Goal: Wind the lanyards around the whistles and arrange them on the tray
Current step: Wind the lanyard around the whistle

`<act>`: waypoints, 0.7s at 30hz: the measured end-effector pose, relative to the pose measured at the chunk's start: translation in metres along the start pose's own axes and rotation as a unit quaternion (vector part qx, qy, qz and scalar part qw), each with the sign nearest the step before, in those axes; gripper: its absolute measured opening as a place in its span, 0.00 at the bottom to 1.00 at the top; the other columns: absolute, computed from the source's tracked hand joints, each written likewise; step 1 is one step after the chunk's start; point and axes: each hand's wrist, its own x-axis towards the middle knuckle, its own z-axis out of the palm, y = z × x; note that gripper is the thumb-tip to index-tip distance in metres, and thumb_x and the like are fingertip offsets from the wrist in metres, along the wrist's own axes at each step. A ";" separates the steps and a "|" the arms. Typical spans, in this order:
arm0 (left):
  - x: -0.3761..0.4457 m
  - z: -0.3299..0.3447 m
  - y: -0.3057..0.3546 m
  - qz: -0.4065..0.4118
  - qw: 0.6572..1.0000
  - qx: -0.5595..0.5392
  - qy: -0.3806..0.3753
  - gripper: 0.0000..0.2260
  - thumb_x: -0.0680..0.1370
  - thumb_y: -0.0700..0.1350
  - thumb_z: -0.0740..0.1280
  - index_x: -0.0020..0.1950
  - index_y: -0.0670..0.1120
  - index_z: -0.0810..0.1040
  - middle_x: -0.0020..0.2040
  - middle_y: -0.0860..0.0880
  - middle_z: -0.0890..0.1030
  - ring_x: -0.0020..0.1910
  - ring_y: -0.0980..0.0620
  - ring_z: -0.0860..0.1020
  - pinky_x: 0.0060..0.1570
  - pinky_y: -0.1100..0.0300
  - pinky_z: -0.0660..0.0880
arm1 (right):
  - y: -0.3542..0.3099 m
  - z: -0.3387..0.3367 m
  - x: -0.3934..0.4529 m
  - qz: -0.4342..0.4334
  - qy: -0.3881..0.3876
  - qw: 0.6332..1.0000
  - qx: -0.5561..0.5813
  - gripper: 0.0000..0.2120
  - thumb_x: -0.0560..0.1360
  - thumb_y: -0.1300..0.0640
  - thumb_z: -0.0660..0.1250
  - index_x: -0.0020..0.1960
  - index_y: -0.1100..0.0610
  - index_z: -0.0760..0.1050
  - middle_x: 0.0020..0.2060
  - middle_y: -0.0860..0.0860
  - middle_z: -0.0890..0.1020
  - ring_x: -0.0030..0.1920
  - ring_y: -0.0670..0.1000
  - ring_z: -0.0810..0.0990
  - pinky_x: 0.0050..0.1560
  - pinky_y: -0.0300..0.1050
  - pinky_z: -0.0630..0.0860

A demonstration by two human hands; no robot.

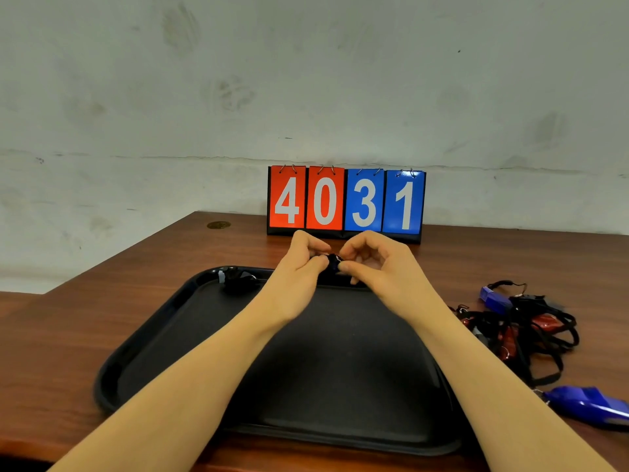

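A black tray (190,338) lies on the wooden table in front of me. Over its far edge, my left hand (303,264) and my right hand (371,264) pinch a small dark wound whistle (333,261) between their fingertips. Most of this whistle is hidden by my fingers. One wound black bundle (239,281) sits in the tray's far left corner. To the right of the tray lies a tangle of black lanyards (541,332) with red whistles (546,322) and a blue whistle (495,299). Another blue whistle (589,405) lies nearer me at the right edge.
A flip scoreboard (345,202) reading 4031 stands at the back of the table against a grey wall. The table's left edge runs diagonally beyond the tray. A small round brass fitting (218,225) is set in the table top at the far left.
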 end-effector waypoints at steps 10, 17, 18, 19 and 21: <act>-0.002 -0.001 -0.001 0.007 0.999 0.032 -0.033 0.20 0.73 0.36 0.67 0.57 0.50 0.62 0.52 0.54 0.71 0.47 0.59 0.74 0.39 0.80 0.70 | 0.002 0.000 0.001 -0.028 0.037 0.999 -0.008 0.06 0.70 0.63 0.71 0.43 0.52 0.78 0.44 0.43 0.72 0.46 0.45 0.76 0.50 0.40 0.77; -0.002 -0.002 -0.004 0.042 0.994 0.094 -0.037 0.16 0.73 0.41 0.70 0.53 0.50 0.65 0.48 0.57 0.73 0.48 0.60 0.75 0.41 0.71 0.72 | 0.004 -0.006 0.001 -0.045 -0.057 0.995 -0.065 0.05 0.73 0.61 0.68 0.45 0.53 0.74 0.43 0.45 0.73 0.41 0.42 0.74 0.44 0.37 0.73; -0.002 -0.002 -0.003 0.047 0.994 0.096 -0.036 0.15 0.74 0.42 0.69 0.53 0.50 0.65 0.47 0.57 0.73 0.47 0.59 0.75 0.41 0.70 0.72 | 0.004 -0.007 0.000 -0.040 -0.057 0.996 -0.056 0.04 0.73 0.61 0.67 0.45 0.53 0.73 0.42 0.45 0.74 0.39 0.41 0.74 0.43 0.37 0.73; -0.002 -0.002 -0.003 0.051 0.993 0.096 -0.034 0.14 0.74 0.42 0.69 0.53 0.50 0.65 0.47 0.57 0.73 0.47 0.59 0.76 0.41 0.70 0.72 | 0.003 -0.008 0.000 -0.031 -0.057 0.997 -0.037 0.04 0.73 0.61 0.67 0.45 0.53 0.73 0.40 0.45 0.75 0.36 0.40 0.74 0.42 0.37 0.74; -0.001 -0.002 0.000 0.055 0.994 0.094 -0.031 0.14 0.74 0.43 0.69 0.52 0.50 0.64 0.46 0.56 0.74 0.45 0.59 0.75 0.40 0.71 0.72 | 0.002 -0.009 0.000 -0.013 -0.052 0.998 0.013 0.03 0.74 0.61 0.67 0.45 0.55 0.74 0.36 0.46 0.76 0.32 0.42 0.74 0.42 0.40 0.77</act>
